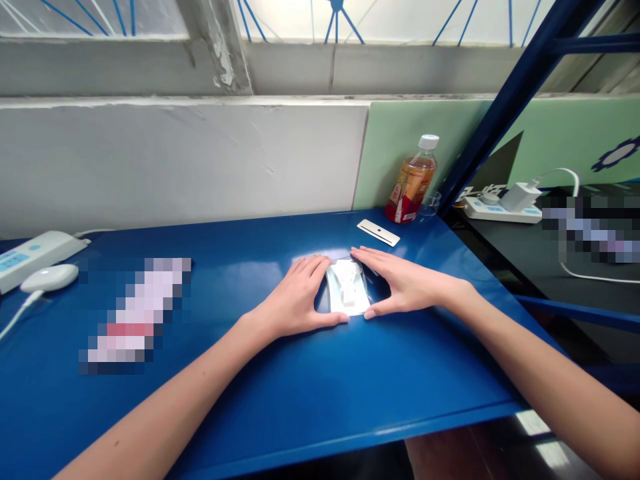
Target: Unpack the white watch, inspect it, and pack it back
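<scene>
The left hand [300, 297] and right hand [407, 283], thumbs and fingers spread apart, frame a clear packet [349, 301] with a white piece inside, flat on the blue desk [310, 393]. Beyond the right hand lie a white strip [379, 233] and an upright, orange-labelled bottle [411, 187]; a power strip [40, 259] sits far left.

There are two hands [300, 297] [407, 281], one packet [349, 290], one bottle [413, 185] and two power strips [43, 253] [503, 211].
</scene>
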### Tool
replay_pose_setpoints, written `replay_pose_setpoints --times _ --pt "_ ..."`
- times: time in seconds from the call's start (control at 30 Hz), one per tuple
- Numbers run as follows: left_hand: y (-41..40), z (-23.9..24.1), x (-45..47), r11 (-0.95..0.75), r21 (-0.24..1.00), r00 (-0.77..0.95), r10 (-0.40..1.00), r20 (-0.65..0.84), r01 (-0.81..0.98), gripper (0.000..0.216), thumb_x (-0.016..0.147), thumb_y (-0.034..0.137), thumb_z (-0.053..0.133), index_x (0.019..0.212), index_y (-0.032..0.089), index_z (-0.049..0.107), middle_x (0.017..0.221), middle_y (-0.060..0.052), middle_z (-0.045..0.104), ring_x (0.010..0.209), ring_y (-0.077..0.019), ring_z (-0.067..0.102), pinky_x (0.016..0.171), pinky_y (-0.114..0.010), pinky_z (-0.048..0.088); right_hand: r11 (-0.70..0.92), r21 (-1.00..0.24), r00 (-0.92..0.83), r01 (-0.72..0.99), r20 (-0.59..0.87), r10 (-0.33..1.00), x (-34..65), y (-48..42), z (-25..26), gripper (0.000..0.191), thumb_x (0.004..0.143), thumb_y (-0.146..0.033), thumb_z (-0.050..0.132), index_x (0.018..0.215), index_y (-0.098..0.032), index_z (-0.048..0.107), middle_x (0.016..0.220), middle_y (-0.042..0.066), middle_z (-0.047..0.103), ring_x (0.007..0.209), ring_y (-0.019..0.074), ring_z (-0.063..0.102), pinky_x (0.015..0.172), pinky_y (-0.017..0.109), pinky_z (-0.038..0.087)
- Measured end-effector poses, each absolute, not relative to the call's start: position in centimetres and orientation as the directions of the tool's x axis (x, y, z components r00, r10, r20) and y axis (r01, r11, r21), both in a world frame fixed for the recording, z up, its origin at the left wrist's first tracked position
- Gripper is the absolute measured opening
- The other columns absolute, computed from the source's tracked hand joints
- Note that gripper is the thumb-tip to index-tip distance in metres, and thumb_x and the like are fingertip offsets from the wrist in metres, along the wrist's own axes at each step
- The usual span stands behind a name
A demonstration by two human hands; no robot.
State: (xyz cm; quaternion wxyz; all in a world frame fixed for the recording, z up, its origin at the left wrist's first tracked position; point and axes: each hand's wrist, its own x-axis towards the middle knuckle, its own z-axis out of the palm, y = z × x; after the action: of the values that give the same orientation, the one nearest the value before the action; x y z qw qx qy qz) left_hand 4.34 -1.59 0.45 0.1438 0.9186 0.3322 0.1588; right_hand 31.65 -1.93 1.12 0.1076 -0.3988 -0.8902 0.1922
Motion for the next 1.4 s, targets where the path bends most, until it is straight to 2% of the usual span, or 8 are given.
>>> replay_pose_setpoints --times 0.1,0.27,0.4,0.53,0.77,1.17,1.3,1.4 --pt "-1.6 0.2 4.3 -0.736 0.36 0.725 0.66 0.195 0.573 0.094 0.076 0.071 0.065 0.146 0.016 0.034 0.149 -0.02 0.043 0.14 -0.0389 0.037 0.116 -0.057 0.027 0.606 -0.414 -0.652 0.679 0.039 0.758 31.7 -1.9 1.1 0.116 0.069 -0.069 0.072 0.156 -0.013 0.022 0.158 0.022 0.029 0.146 0.0377 0.027 0.117 0.054 0.031" --pt "-1.5 0.2 4.1 -0.71 0.327 0.703 0.692 0.162 0.624 0.105 0.075 0.076 0.061 0.149 0.01 0.028 0.153 -0.025 0.035 0.143 -0.0407 0.03 0.114 -0.055 0.029 0.574 -0.422 -0.627 0.702 0.018 0.779 31.5 -2.1 1.4 0.118 0.067 -0.071 0.072 0.155 -0.008 0.024 0.158 0.025 0.027 0.145 0.0404 0.028 0.116 0.056 0.031" --pt "-1.3 0.7 3.8 -0.707 0.329 0.716 0.688 0.115 0.626 0.098 0.079 0.076 0.056 0.148 0.012 0.031 0.154 -0.022 0.035 0.143 -0.0388 0.031 0.115 -0.052 0.029 0.553 -0.407 -0.62 0.727 -0.041 0.784 31.3 -2.1 1.9 0.121 0.067 -0.074 0.069 0.155 -0.005 0.022 0.16 0.024 0.022 0.147 0.038 0.023 0.119 0.052 0.027" --pt "-1.1 1.0 3.6 -0.706 0.348 0.72 0.685 0.113 0.617 0.095 0.077 0.074 0.061 0.144 0.012 0.037 0.15 -0.022 0.041 0.142 -0.0374 0.035 0.114 -0.05 0.032 0.542 -0.424 -0.62 0.725 -0.061 0.782 31.1 -2.1 2.1 0.121 0.068 -0.073 0.069 0.155 -0.005 0.022 0.16 0.023 0.022 0.149 0.0371 0.02 0.12 0.051 0.024" --pt "-0.7 1.0 3.1 -0.706 0.325 0.712 0.691 0.125 0.629 0.095 0.072 0.07 0.069 0.14 0.01 0.04 0.147 -0.024 0.043 0.141 -0.0392 0.034 0.114 -0.051 0.033 0.53 -0.437 -0.589 0.727 0.0 0.808 30.5 -2.2 1.5 0.121 0.064 -0.074 0.072 0.155 -0.009 0.025 0.16 0.021 0.024 0.149 0.0397 0.016 0.119 0.055 0.024" --pt "-0.8 1.1 3.3 -0.712 0.311 0.718 0.686 0.117 0.63 0.091 0.074 0.069 0.067 0.138 0.008 0.042 0.147 -0.025 0.043 0.141 -0.0393 0.035 0.113 -0.052 0.034 0.553 -0.431 -0.607 0.713 0.017 0.795 30.7 -2.2 1.1 0.121 0.066 -0.075 0.069 0.156 -0.008 0.022 0.16 0.023 0.023 0.148 0.0386 0.021 0.118 0.054 0.027" --pt "-0.8 1.0 3.2 -0.728 0.278 0.731 0.673 0.112 0.627 0.092 0.077 0.068 0.064 0.142 0.008 0.039 0.149 -0.024 0.041 0.142 -0.0385 0.033 0.115 -0.051 0.032 0.601 -0.444 -0.639 0.665 0.08 0.765 30.8 -2.1 1.0 0.113 0.069 -0.07 0.071 0.155 -0.013 0.025 0.158 0.022 0.03 0.147 0.0391 0.025 0.116 0.056 0.03" --pt "-0.8 1.0 3.0 -0.742 0.254 0.743 0.66 0.113 0.62 0.087 0.084 0.06 0.059 0.148 0.008 0.031 0.153 -0.022 0.036 0.144 -0.0372 0.03 0.116 -0.051 0.03 0.627 -0.424 -0.636 0.654 0.14 0.759 30.8 -2.0 1.3 0.092 0.078 -0.063 0.068 0.15 -0.015 0.038 0.151 0.021 0.043 0.14 0.0384 0.038 0.112 0.055 0.036"
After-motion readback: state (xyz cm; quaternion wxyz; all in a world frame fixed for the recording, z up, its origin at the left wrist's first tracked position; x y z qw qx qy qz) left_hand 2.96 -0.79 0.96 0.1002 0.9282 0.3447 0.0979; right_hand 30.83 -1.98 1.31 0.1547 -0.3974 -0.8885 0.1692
